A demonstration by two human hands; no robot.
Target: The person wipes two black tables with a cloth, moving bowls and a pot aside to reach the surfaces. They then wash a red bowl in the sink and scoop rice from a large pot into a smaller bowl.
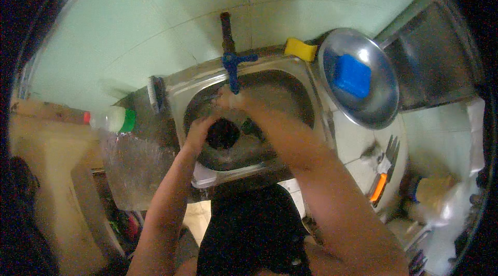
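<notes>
Both my hands are over a stainless steel sink [202, 178]. My left hand [203, 128] touches the rim of a dark round object [223, 133], perhaps a bowl or pot, inside the basin; its fingers are partly hidden. Under the spout of a blue tap [232, 66] is my right hand [230, 99], blurred, with water seeming to run over it. Whether it holds anything is unclear. A small dark green thing [251, 126] lies in the basin beside my right forearm.
Right of the sink, a metal bowl [383, 108] holds a blue sponge [353, 76]; a yellow sponge [300, 49] sits behind. An orange-handled utensil [378, 187] lies on the tiled counter. Left are a brush [155, 94] and a plastic bottle [111, 119] with a green band.
</notes>
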